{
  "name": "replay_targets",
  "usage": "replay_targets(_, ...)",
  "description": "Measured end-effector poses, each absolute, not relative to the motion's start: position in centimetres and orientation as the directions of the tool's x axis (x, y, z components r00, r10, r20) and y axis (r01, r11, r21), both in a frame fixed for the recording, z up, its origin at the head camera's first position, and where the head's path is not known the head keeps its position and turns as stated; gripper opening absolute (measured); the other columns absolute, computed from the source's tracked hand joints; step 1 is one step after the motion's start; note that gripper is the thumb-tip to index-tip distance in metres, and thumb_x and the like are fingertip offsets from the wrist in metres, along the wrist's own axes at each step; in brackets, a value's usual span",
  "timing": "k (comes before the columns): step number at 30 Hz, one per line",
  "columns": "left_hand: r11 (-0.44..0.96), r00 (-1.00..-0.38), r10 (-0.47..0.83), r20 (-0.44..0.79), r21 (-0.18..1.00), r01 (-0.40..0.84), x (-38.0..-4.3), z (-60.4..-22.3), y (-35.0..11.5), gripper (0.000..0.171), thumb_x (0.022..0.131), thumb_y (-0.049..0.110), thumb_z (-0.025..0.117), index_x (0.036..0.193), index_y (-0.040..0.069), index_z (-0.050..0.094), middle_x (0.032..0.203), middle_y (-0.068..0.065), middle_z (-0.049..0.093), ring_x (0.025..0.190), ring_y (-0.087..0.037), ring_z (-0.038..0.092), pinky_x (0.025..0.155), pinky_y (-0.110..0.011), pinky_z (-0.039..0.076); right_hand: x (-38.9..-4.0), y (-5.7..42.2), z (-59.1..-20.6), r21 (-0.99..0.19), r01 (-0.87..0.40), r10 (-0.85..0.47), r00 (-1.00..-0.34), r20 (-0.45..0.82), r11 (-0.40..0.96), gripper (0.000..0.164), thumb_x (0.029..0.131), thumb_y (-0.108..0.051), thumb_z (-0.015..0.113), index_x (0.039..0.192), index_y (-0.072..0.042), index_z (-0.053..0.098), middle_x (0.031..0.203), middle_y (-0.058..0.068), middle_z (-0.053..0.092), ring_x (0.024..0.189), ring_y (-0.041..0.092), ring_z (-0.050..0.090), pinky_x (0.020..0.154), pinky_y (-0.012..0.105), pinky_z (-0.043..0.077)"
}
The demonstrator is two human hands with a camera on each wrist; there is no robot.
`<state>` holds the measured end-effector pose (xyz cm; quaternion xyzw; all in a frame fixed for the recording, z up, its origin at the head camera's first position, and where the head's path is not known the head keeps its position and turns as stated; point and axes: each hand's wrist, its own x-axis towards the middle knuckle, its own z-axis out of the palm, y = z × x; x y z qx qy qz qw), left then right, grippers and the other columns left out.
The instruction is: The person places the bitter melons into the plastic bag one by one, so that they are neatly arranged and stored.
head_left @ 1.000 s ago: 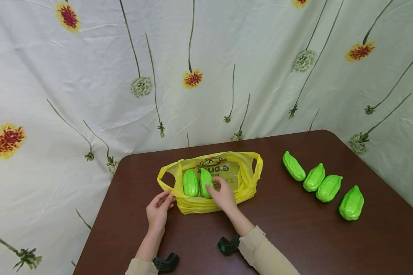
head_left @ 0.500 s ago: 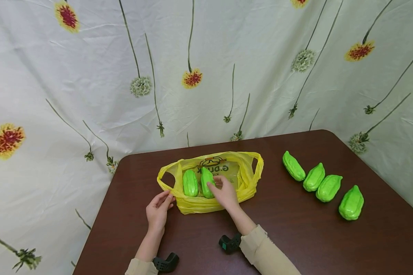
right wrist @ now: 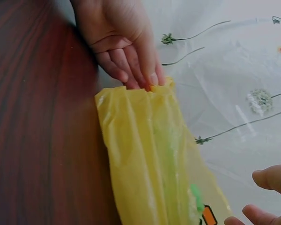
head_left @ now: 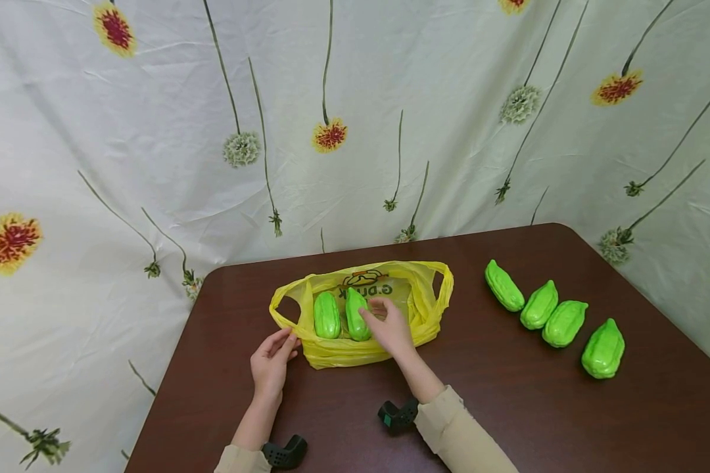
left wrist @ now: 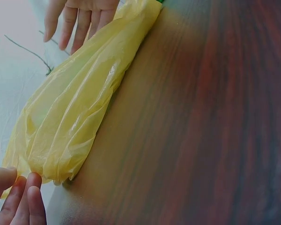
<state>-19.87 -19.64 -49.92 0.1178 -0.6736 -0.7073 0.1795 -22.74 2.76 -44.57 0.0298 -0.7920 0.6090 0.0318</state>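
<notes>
In the head view, a yellow plastic bag (head_left: 346,353) lies with its mouth spread wide. Two shiny green ridged fruit-like pieces sit inside: the left one (head_left: 327,315) and the right one (head_left: 355,314), which has a pointed tip. My left hand (head_left: 269,364) pinches the bag's front left edge between thumb and fingers; the left wrist view shows this pinch on the plastic (left wrist: 70,117). My right hand (head_left: 390,327) is over the bag's mouth beside the right piece. Its thumb and fingers are apart with nothing between them in the right wrist view.
Several more green pieces lie to the right on the dark brown table (head_left: 497,407), including a back one (head_left: 505,286) and a front one (head_left: 603,348). A white flower-printed cloth (head_left: 449,131) hangs behind the table.
My right hand has shifted slightly right, away from the right green piece, letting go of it. That piece leans a little less left. My left hand keeps its pinch on the bag.
</notes>
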Motion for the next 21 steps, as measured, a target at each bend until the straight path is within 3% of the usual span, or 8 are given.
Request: replay_targets(21,-0.03,-0.911,-0.407,0.07,0.995,0.09,-19.8,-49.8,-19.7,0.029,0.087,0.01,0.068,0.111,-0.006,0.064,0.088,0.001,0.067,0.078,-0.012,0.067,0.067,-0.022,0.055,-22.6,6.8,-40.2,-0.973,-0.159,0.115,-0.977,0.179,0.166,0.038,0.091,-0.026,0.064,0.12,-0.004,0.057,0.121,0.013,0.057,0.114,0.027,0.053,0.096,0.041,0.044)
